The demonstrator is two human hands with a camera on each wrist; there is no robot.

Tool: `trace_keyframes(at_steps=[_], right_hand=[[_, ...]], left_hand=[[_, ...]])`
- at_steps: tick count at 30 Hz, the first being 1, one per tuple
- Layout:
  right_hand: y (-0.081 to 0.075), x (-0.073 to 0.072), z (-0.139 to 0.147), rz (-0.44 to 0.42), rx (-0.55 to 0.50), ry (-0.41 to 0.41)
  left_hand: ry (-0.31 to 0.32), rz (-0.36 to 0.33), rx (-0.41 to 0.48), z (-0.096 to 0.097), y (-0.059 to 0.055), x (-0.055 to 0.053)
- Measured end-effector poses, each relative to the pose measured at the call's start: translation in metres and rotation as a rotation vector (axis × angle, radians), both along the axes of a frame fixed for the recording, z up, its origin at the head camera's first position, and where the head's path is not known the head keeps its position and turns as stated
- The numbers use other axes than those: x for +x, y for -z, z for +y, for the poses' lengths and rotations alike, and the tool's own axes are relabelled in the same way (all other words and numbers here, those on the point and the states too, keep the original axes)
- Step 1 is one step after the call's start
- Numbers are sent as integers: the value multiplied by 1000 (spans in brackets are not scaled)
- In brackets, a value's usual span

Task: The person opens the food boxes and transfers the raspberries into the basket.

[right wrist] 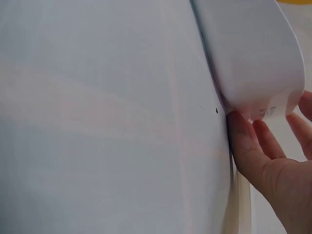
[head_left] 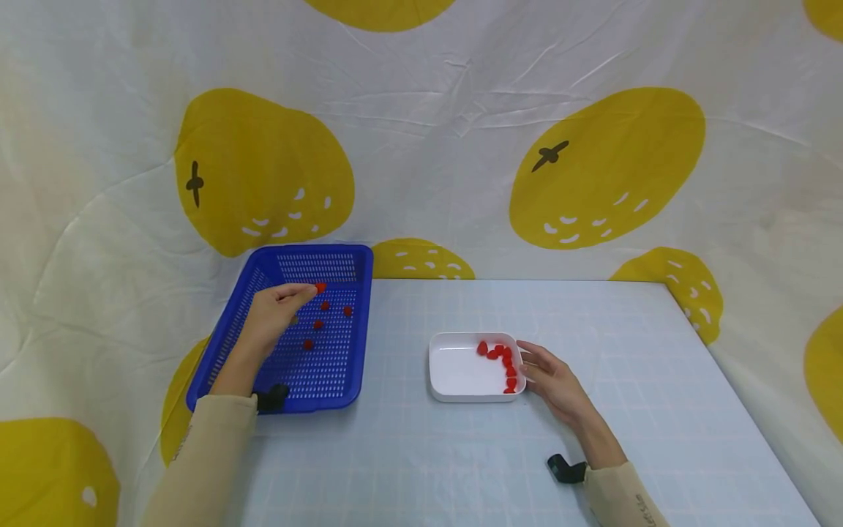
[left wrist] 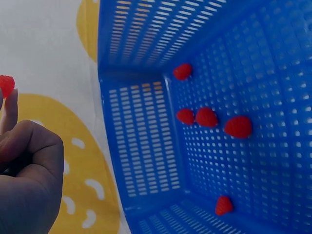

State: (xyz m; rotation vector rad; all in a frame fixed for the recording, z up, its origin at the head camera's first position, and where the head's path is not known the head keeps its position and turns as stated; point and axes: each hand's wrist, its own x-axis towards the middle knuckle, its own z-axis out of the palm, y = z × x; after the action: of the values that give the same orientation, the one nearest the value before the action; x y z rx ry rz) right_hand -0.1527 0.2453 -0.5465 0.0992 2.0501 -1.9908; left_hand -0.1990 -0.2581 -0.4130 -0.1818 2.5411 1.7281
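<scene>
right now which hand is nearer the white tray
Right: the right hand touches the right end of the white tray. The left hand is farther away, left of the tray, pinching a red berry over the blue basket.

Honestly, nothing I can read for sure here. My right sleeve (head_left: pixel 619 494), between 4 and 5 o'clock in the head view, has dark lettering (head_left: pixel 644 510) slanting from 11 toward 5 o'clock, but it's too small to spell out. My left sleeve (head_left: pixel 204 454), around 8 o'clock, has some too (head_left: pixel 182 443), running from 1 down to 7 o'clock, and that's even worse lol. Over in the right wrist view, my white tray (right wrist: pixel 248 53) has a little grey marking (right wrist: pixel 267 112) near its 6 o'clock end, way too blurry to make out.
</scene>
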Motion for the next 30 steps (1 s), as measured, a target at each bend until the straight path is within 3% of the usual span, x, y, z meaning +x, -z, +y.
trace_keyframes(at_steps=[9, 20, 26, 30], right_hand=[[0, 1, 0, 5, 8, -4], [-2, 2, 0, 8, -13, -24], [-2, 2, 0, 14, -10, -28], [-3, 1, 0, 17, 8, -23]], left_hand=[[-21, 5, -11, -11, 1, 1], [-76, -7, -13, -10, 0, 0], [-45, 30, -38, -3, -5, 3], [42, 117, -56, 11, -9, 3]])
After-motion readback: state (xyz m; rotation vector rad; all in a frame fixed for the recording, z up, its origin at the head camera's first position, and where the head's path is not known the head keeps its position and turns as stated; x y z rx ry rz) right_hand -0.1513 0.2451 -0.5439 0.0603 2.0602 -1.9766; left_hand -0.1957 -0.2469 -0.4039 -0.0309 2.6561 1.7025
